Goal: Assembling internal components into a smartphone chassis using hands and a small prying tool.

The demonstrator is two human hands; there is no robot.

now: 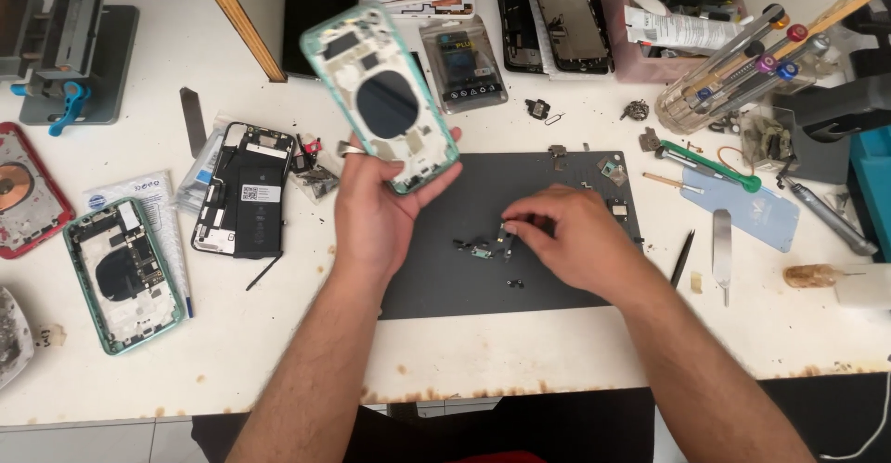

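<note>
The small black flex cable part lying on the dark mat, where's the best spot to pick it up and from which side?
Probably at its right end, where the right hand already pinches it. The flex cable part is thin and lies flat on the dark mat, so coming from above with the fingertips suits it. The left hand holds the green phone housing up, clear of the mat.

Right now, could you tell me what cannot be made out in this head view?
- The small dark part under the right hand: the fingers cover most of it.
- The lower end of the green phone housing: hidden by the left hand.
- The red phone housing: cut off by the left edge.
- The loose bits on the grey mat: too small to identify.
</note>
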